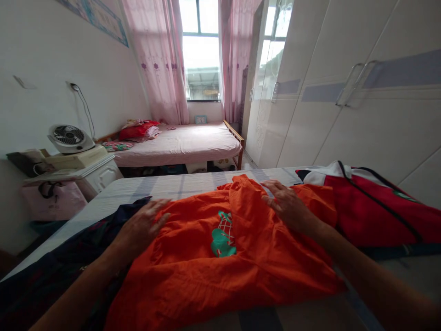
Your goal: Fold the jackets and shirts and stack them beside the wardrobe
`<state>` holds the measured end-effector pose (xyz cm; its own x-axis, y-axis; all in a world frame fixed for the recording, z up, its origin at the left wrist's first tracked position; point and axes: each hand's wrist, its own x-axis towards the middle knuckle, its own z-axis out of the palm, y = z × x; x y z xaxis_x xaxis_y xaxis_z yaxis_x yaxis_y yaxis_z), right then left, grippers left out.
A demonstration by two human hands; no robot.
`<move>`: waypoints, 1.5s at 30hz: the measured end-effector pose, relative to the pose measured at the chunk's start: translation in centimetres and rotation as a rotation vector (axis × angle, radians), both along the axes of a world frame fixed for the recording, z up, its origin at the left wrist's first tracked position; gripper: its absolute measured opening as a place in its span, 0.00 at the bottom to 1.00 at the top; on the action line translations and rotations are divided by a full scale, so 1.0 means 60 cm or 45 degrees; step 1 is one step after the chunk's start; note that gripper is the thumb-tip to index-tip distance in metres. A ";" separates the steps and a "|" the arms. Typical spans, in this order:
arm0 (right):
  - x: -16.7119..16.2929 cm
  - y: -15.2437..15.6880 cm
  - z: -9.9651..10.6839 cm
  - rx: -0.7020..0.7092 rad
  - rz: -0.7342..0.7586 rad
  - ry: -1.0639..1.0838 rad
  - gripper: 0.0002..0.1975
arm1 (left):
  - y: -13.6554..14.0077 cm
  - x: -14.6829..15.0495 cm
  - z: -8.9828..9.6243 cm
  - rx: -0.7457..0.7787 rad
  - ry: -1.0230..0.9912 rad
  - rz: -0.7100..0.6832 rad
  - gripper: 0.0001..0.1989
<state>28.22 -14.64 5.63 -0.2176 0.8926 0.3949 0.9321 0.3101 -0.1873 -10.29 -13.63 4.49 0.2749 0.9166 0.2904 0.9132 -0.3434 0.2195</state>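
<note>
An orange garment (193, 280) with a green print lies partly folded on the bed in front of me. One panel is turned inward over its right part and covers some of the print. My left hand (146, 226) is at the garment's left edge, fingers stretched out and apart. Over its right part is my right hand (287, 202), fingers extended, with nothing gripped. Whether either palm presses on the cloth I cannot tell. Dark patterned clothing (79, 248) lies under and beside my left forearm. To the right rests a red and white garment (375, 202) with black stripes.
The near bed has a pale striped sheet (165, 184). Beyond it stands a second bed with a pink sheet (196, 142) and a red bundle (139, 131). At left, a fan (69, 138) sits on a cabinet (99, 172) beside a pink bag (55, 200). A white wardrobe (310, 124) lines the right.
</note>
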 end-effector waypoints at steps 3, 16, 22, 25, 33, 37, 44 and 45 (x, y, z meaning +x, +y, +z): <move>-0.047 -0.074 -0.016 -0.047 0.275 -0.011 0.25 | -0.083 0.038 -0.029 0.019 0.124 -0.332 0.23; -0.001 -0.104 -0.132 -0.316 0.199 -0.073 0.29 | -0.152 0.030 -0.122 -0.258 0.293 -0.102 0.29; -0.007 -0.108 -0.131 -0.285 0.193 -0.040 0.28 | -0.097 0.079 -0.032 -0.426 0.183 -0.039 0.26; -0.006 -0.108 -0.130 -0.295 0.191 -0.002 0.27 | -0.018 0.142 0.004 -0.344 -0.170 -0.138 0.24; -0.005 -0.114 -0.119 -0.359 0.199 0.095 0.27 | 0.193 0.332 -0.008 -0.475 -0.758 -0.193 0.20; -0.003 -0.114 -0.117 -0.369 0.204 0.125 0.27 | 0.222 0.385 -0.022 -0.553 -0.966 -0.160 0.20; -0.006 -0.126 -0.114 -0.030 0.266 0.289 0.22 | 0.182 0.388 0.034 -0.694 -1.359 -0.337 0.22; -0.005 -0.130 -0.112 0.100 0.231 0.334 0.23 | 0.167 0.371 0.052 -0.707 -1.393 -0.385 0.23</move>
